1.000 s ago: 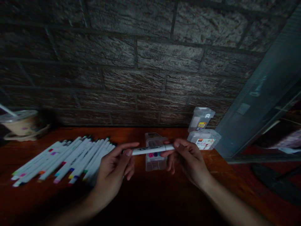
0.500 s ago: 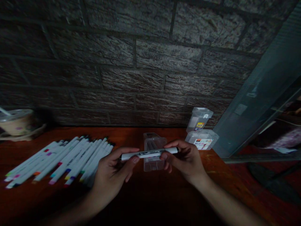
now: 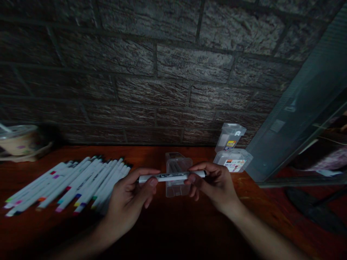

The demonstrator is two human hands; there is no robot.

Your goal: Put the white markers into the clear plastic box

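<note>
A white marker (image 3: pixel 172 177) with dark print along its barrel lies level between my two hands. My left hand (image 3: pixel 135 193) pinches its left end between thumb and fingers. The right end is gripped by my right hand (image 3: pixel 213 184), thumb below and forefinger above. Just behind the marker, a clear plastic case (image 3: pixel 177 187) rests on the table with some markers inside; the held marker hides part of it. To the left of my left hand, a pile of white markers (image 3: pixel 78 182) with variously coloured ends is spread on the table.
At the back right stand a tall clear container (image 3: pixel 229 137) and a clear lid-like box (image 3: pixel 234 160) with a printed label. A drink cup (image 3: pixel 18 141) with a straw sits in a holder at the far left. A brick wall (image 3: pixel 173 90) rises behind the wooden table (image 3: pixel 146 153).
The marker has levelled and turned so its printed side shows. My right hand has shifted its grip along the right end; both hands still hold it. The view has shifted slightly.
</note>
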